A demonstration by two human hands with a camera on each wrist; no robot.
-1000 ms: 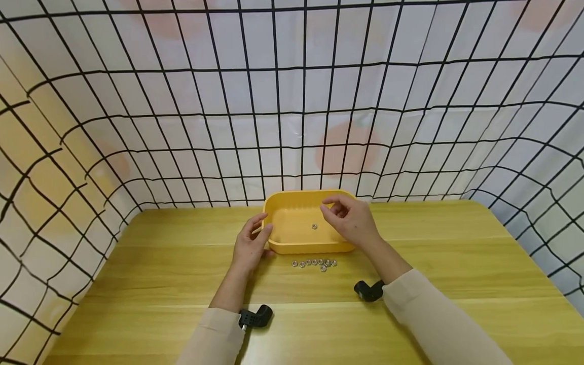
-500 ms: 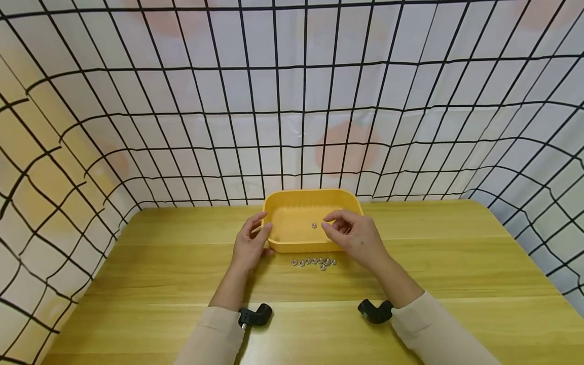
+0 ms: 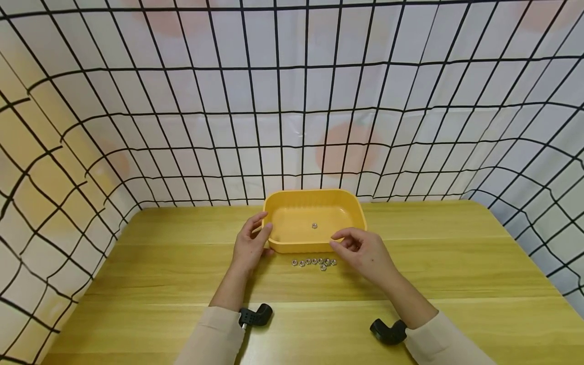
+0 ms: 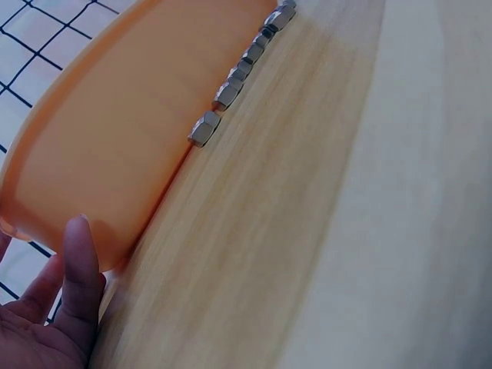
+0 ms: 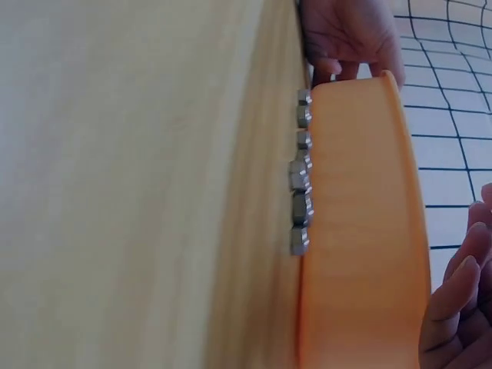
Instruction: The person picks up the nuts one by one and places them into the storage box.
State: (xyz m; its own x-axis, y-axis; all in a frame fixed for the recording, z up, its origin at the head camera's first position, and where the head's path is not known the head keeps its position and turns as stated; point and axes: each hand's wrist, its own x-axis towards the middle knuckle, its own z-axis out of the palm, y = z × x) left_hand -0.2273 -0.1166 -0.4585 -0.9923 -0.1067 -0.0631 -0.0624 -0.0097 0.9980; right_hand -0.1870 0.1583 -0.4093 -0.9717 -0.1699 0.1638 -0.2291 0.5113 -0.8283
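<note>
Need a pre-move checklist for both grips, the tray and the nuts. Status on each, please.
1. Yellow tray upright on the table: ok.
2. Left grip at the tray's left end: ok. How firmly it steadies the tray: cannot tell.
3. Right grip free: ok, no nut seen in it.
4. Right grip touching a nut: not ok, it is apart from the row of nuts.
5. Outside nuts all in line: not ok, one stray nut sits nearer the person.
</note>
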